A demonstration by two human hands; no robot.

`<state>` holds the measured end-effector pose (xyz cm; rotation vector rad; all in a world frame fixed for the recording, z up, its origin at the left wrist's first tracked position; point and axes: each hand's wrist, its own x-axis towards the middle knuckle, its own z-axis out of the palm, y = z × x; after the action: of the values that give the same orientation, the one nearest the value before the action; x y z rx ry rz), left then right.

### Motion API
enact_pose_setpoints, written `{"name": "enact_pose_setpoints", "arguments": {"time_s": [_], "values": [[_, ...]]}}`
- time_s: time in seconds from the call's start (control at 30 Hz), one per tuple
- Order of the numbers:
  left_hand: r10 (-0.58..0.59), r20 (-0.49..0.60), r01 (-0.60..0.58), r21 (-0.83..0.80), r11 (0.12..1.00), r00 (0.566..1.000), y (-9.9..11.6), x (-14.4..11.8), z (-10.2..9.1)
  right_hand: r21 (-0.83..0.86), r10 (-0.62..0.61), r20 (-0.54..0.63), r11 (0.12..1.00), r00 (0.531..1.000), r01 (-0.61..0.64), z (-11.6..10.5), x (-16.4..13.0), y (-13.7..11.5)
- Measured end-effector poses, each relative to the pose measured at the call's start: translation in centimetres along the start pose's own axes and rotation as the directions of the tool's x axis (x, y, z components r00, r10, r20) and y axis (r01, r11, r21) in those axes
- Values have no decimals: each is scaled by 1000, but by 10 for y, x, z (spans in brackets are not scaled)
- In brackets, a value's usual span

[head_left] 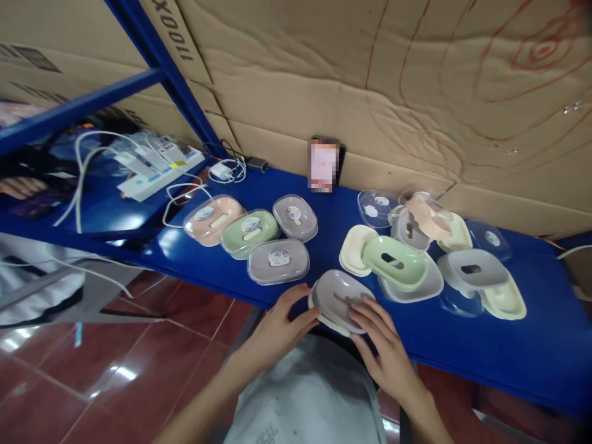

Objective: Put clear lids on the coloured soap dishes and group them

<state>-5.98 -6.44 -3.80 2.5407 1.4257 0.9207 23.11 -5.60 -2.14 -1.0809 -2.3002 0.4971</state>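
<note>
Grey soap dish (pixel 340 299), smooth oval plastic: your left hand (pixel 277 330) and right hand (pixel 386 351) clasp its rim, fingers (pixel 300 320) gently curled, at the blue counter (pixel 485 345) edge.

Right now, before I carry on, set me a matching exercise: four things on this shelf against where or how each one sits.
Things:
1. grey soap dish
2. peach lidded box
3. power strip
4. green tray

States:
A. far left, cables plugged in
B. held between left hand and right hand
C. closed under a clear lid, left group
D. open, stacked in the right pile

Pairs: 1-B, 2-C, 3-A, 4-D
</note>
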Motion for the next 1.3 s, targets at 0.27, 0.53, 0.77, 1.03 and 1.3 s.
{"name": "enact_pose_setpoints", "arguments": {"time_s": [0.27,0.53,0.77,1.03,1.3], "values": [[81,121,-78,-31,996,989,2,23,-7,-278,-155,129,942,979,186,11,10,3],[53,193,-36,-88,995,980,23,52,-16,-422,-74,-213,906,974,-23,-19,6,17],[39,155,-21,-116,993,987,30,60,2,-454,-2,-280,882,960,-130,-47,45,55],[14,70,-1,-177,984,997,23,48,7,-470,-32,-404,865,914,-178,-59,54,50],[-5,24,9,-179,984,1000,15,43,20,-416,-121,-125,907,985,59,-50,125,37]]}}
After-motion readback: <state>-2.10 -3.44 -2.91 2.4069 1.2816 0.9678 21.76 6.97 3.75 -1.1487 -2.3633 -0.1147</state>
